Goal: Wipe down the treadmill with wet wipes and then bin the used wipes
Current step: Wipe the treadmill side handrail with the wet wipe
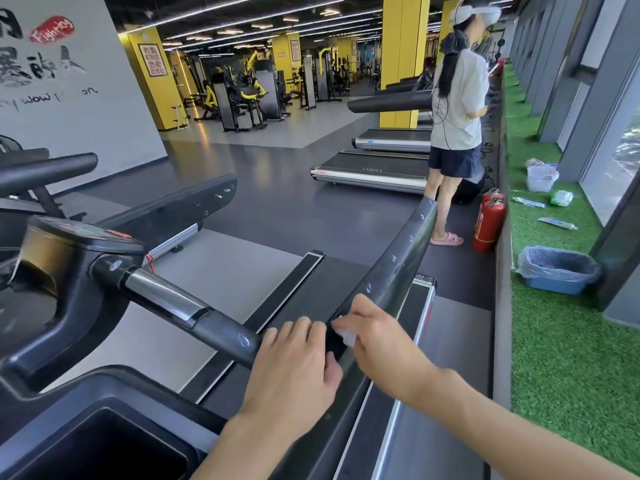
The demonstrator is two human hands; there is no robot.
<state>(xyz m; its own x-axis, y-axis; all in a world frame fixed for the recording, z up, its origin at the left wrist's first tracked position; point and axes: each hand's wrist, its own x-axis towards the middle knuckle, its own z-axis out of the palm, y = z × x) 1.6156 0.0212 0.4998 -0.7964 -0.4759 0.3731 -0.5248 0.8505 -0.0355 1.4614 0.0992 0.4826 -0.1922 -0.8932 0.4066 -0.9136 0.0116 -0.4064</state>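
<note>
Pinching wipe [346,336] against handrail [398,258] with right hand [377,342], left hand [294,368] apparently gripping handlebar [221,327]

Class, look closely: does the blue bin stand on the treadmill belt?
No, the blue bin stands on the green turf.

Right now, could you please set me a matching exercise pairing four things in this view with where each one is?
Things:
1. wipe
2. bin
3. fire extinguisher
4. left hand

Places:
A. on the green turf
B. gripping the handlebar
C. pinched in the right hand
D. standing on the dark floor

Pairs: 1-C, 2-A, 3-D, 4-B
</note>
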